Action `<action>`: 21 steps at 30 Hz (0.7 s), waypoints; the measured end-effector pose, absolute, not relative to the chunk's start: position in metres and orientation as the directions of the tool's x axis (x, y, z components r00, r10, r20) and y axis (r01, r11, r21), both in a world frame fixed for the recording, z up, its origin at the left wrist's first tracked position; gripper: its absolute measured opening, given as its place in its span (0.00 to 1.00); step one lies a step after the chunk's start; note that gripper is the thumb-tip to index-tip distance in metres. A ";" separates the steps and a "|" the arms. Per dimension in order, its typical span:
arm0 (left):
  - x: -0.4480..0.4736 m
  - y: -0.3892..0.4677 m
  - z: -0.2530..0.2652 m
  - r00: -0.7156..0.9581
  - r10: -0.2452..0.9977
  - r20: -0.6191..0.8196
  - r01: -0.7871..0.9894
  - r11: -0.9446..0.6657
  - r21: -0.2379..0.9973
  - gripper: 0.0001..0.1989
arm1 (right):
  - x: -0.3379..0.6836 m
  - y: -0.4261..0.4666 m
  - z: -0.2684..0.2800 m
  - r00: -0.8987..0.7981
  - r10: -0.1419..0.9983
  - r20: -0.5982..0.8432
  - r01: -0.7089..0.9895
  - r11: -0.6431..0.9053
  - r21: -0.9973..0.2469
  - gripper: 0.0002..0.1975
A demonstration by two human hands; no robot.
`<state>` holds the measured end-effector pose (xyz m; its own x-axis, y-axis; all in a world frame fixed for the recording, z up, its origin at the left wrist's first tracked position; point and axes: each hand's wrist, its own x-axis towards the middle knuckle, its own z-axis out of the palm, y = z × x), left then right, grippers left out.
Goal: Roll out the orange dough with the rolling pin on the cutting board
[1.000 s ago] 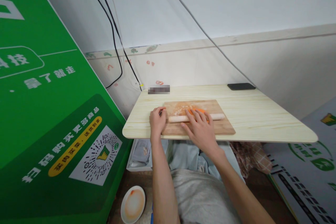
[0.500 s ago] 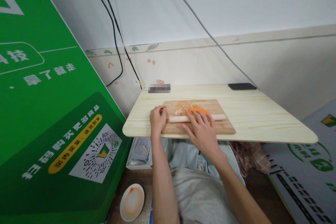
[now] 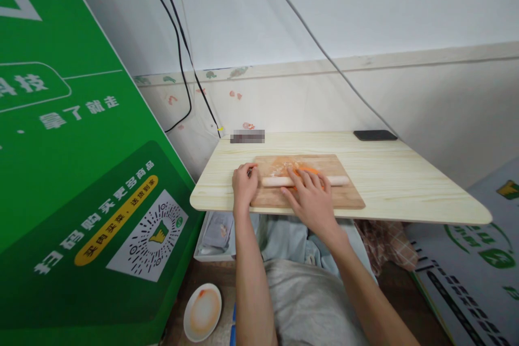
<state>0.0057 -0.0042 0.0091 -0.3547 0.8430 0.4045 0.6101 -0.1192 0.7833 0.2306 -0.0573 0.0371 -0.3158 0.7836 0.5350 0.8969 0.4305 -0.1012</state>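
Note:
A wooden cutting board [image 3: 348, 198] lies on the table, with flour scattered over its far part. Orange dough [image 3: 310, 170] is partly under a pale wooden rolling pin [image 3: 273, 181], which lies crosswise on the board. My right hand [image 3: 312, 194] rests on top of the pin, fingers stretched out and slightly spread, hiding its middle and some of the dough. At the board's left edge, my left hand [image 3: 245, 186] is closed with fingers curled against the board; its fingertips are partly hidden.
The pale wood-grain table [image 3: 421, 194] stands against the wall. A black phone [image 3: 375, 135] lies at its back right, a blurred-out object [image 3: 247, 136] at its back left. Cables hang along the wall. A stained white plate [image 3: 203, 313] is below on the left, beside a green panel [image 3: 133, 119].
My right hand and the rolling pin have shifted slightly away from me across the board, and a little orange dough shows on the near side. My left hand stays at the board's edge.

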 end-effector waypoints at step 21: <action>0.007 -0.005 0.011 -0.357 0.845 0.398 0.613 -0.110 0.783 0.12 | 0.227 -0.033 0.044 -0.307 0.809 0.502 0.898 0.420 -0.128 0.29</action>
<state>0.0067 -0.0049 0.0114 -0.3565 0.8454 0.3977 0.6125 -0.1099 0.7828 0.2272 -0.0330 0.0441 -0.3067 0.8089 0.5016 0.8985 0.4200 -0.1278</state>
